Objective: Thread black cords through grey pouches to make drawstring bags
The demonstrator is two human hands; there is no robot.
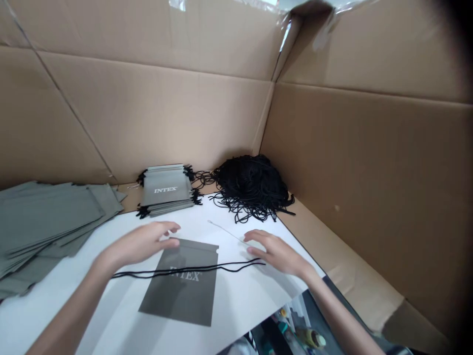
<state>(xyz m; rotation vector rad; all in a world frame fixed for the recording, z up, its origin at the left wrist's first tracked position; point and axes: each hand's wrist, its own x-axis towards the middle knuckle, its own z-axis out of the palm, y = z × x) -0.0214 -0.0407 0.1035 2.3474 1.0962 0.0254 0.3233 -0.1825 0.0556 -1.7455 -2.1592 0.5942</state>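
Observation:
A grey flat pouch (185, 301) marked INTEX lies on the white sheet (244, 291), with black cords (229, 266) stretched across it from side to side. Over the pouch's upper left corner is my left hand (148, 241), its thumb and fingers apart and nothing between them. To the right, my right hand (275, 251) has a thin wire needle (225, 230) at its fingertips; the wire's looped end points up and left. The thumb and index finger look close around the wire's lower end, just above the cords' right ends.
Grey pouches (44, 217) are piled at the left. A stack of corded INTEX pouches (166, 190) stands at the back, beside a heap of black cords (253, 185). Cardboard walls (369, 172) rise behind and right. Small bottles (310, 337) show at the bottom.

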